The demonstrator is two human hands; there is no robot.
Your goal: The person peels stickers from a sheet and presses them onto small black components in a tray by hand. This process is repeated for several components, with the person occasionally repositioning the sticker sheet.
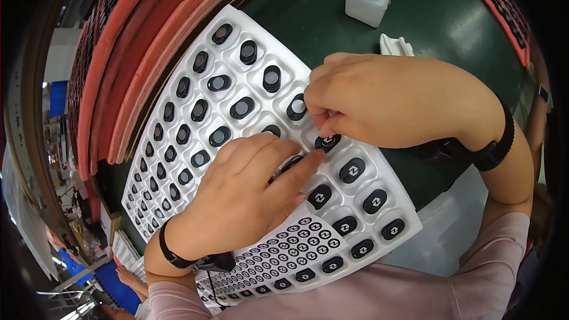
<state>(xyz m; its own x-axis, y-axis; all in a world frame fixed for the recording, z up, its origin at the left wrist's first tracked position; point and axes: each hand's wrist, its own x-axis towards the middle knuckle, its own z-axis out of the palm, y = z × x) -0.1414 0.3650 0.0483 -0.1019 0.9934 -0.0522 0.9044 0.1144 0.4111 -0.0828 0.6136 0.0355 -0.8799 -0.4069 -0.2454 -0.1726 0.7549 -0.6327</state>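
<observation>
A white plastic tray (pixel 249 124) with moulded pockets holds rows of black oval pieces. Those toward me, like one black oval piece (pixel 353 170), bear a round black-and-white sticker; farther pieces show a plain grey disc (pixel 242 108). My right hand (pixel 379 98) has its thumb and fingers pinched together at a stickered piece (pixel 327 142); anything between the fingertips is hidden. My left hand (pixel 243 186) stretches its index finger to that same piece. Its thumb lies on the edge of a sheet of round stickers (pixel 296 243), gripped against the curled fingers, over the tray's near part.
Red-edged trays (pixel 136 53) stand stacked along the left. On the green tabletop (pixel 296 0) are a white dispenser bottle (pixel 366 3) with a metal top and a crumpled white cloth (pixel 396 45). Another red tray (pixel 498 6) lies far right. Other people's limbs show at the rim.
</observation>
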